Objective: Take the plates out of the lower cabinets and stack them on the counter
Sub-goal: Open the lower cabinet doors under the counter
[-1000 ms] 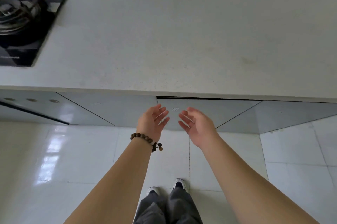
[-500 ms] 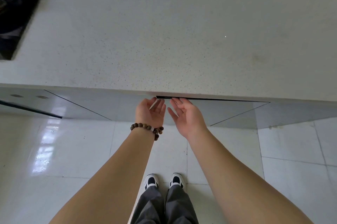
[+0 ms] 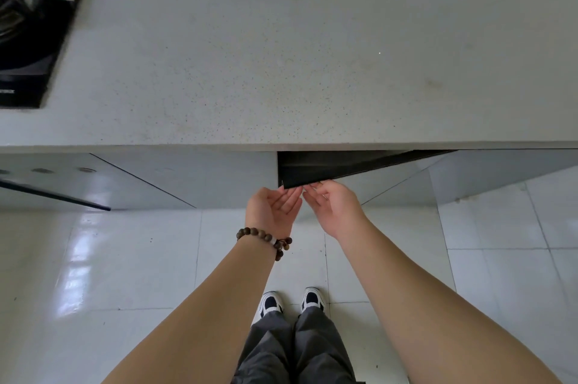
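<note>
A stove is seen at upper left on the desk. At centre, the door edge, slightly ajar, is gripped by the left hand and right hand. No plates are visible.

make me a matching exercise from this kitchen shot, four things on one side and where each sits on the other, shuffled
Things:
1. black gas stove
2. brown beaded bracelet
3. grey cabinet door
4. black and white shoes

Places:
A. on the white tiled floor
B. far left of the speckled white counter
C. left wrist
D. under the counter edge, ajar at both hands' fingertips

Pairs: 1-B, 2-C, 3-D, 4-A
</note>
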A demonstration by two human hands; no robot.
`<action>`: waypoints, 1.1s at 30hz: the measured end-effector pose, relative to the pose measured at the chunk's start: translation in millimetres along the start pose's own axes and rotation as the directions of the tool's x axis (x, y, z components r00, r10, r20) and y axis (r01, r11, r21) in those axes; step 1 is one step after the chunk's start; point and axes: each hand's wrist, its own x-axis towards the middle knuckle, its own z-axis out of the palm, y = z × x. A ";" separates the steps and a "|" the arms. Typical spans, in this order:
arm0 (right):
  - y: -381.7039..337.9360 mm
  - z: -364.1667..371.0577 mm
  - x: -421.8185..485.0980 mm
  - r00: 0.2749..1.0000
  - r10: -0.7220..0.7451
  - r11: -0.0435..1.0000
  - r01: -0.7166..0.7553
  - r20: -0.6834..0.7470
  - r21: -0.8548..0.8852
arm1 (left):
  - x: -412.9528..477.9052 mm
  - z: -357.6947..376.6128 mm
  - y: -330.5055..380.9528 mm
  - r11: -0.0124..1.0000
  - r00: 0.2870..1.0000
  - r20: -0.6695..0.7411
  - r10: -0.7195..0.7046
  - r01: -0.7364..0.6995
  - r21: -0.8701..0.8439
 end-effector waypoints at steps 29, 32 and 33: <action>17.3 -223.9 -138.4 0.996 0.094 0.957 -0.091 -0.002 -0.275 | -123.8 -56.0 -242.4 0.937 0.982 -0.117 -0.149 0.178 0.302; 13.0 -254.9 -157.8 0.996 0.087 0.963 -0.087 -0.009 -0.255 | -131.1 -48.3 -275.9 0.925 0.982 -0.106 -0.154 0.181 0.334; 10.1 -263.1 -161.9 0.997 0.082 0.965 -0.083 -0.017 -0.247 | -132.5 -44.8 -285.1 0.919 0.982 -0.102 -0.158 0.184 0.347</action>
